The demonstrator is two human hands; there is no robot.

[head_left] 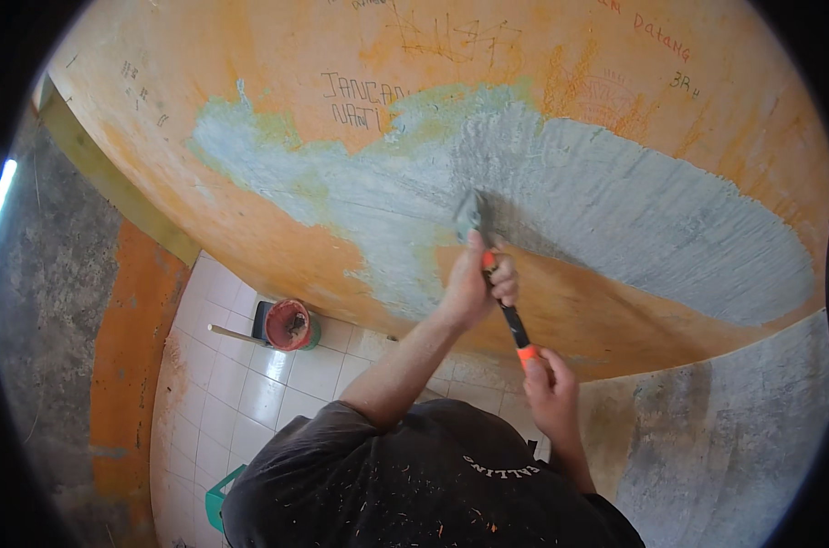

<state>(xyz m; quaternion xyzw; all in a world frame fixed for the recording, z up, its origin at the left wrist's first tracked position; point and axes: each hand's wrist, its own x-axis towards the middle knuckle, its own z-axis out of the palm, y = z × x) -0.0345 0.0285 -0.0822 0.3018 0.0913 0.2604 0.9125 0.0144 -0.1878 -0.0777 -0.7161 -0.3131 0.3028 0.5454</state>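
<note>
Both my hands are closed around a long-handled tool, which looks like a hatchet, with a black and orange handle (513,321). My left hand (469,288) grips it high, close below the grey, dust-coated head (469,214). Lower down, my right hand (551,385) wraps the orange end of the handle. The head is against or just in front of the wall (287,196); I cannot tell if it touches. Around it spreads a large rough patch (634,210) of grey-blue surface, bordered by orange paint with pale green edges.
On the white tiled floor (264,399) by the wall's foot stands a red bucket (289,325) with residue inside. A dark dustpan-like thing with a pale stick handle (236,335) lies beside it. A green object (217,502) shows at lower left. Grey walls rise on both sides.
</note>
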